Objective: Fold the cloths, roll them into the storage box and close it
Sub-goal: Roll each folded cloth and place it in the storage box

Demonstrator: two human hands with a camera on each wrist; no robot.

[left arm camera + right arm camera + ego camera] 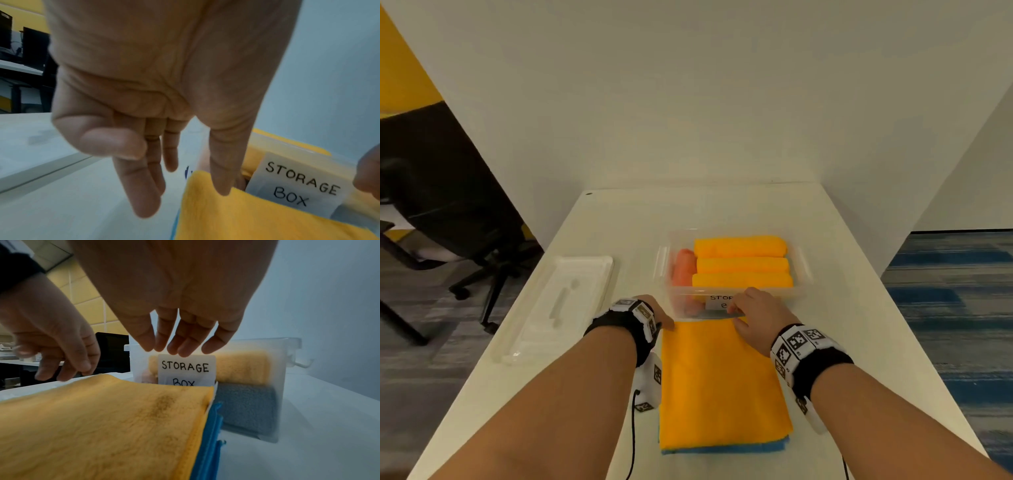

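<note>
Half the label (722, 301) behind right hand (756, 320)

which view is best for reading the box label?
Left wrist: the label reads "STORAGE BOX" in full, unobstructed. In the right wrist view the yellow cloth cuts off the bottom of "BOX". In the head view the right hand covers most of it, leaving only "STO" legible.

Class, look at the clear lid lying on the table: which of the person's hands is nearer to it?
Left. The left hand is at the folded yellow cloth's far left corner, beside the lid; the right hand is farther right, by the storage box.
</note>
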